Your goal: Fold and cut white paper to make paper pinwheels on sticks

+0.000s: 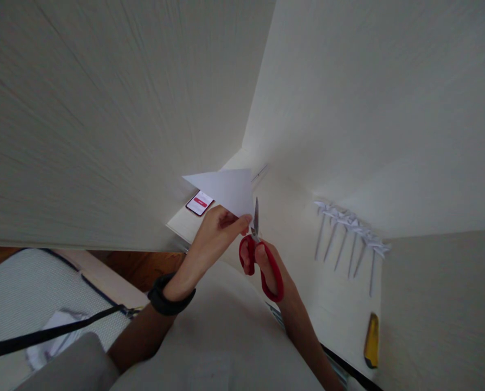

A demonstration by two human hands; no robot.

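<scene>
My left hand (221, 233) pinches the lower corner of a white sheet of paper (228, 187), folded or cut to a triangle, between thumb and fingers. In my right hand (277, 266) are red-handled scissors (272, 279), thumb and fingers through the loops. Their blades (256, 212) point away from me and are parted, right at the paper's right edge beside my left thumb. Whether the paper lies between both blades is hard to make out.
A lit phone (200, 202) lies left on the white table (295, 228). A thin pen-like stick (259, 172) lies behind the paper. Several folded-paper pieces with thin stems (348, 222) stand in a row at right, near a yellow cutter (371, 341). Walls rise behind and left.
</scene>
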